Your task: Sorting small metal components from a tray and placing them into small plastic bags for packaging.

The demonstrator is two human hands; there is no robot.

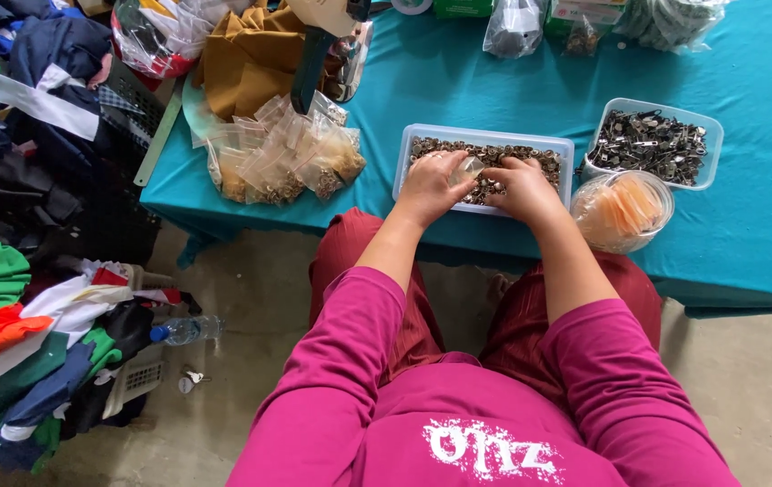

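Observation:
Both hands reach into a clear rectangular tub [404, 153] filled with small brownish metal pieces [530, 159]. My left hand [428, 185] holds a small clear plastic bag [468, 169] at the tub's middle. Right beside it, my right hand [525, 188] rests on the metal pieces with fingers curled, touching the bag's edge. Whether it pinches any pieces is hidden. A pile of small filled plastic bags [282, 153] lies to the left of the tub on the teal table [756, 234].
A second clear tub [711, 126] of silver zipper pulls stands at the right, a round container [622, 211] of orange items in front of it. Ochre cloth [246, 54] and a dark tool [314, 68] lie behind. Folded clothes [7, 343], a water bottle [186, 329] sit on the floor.

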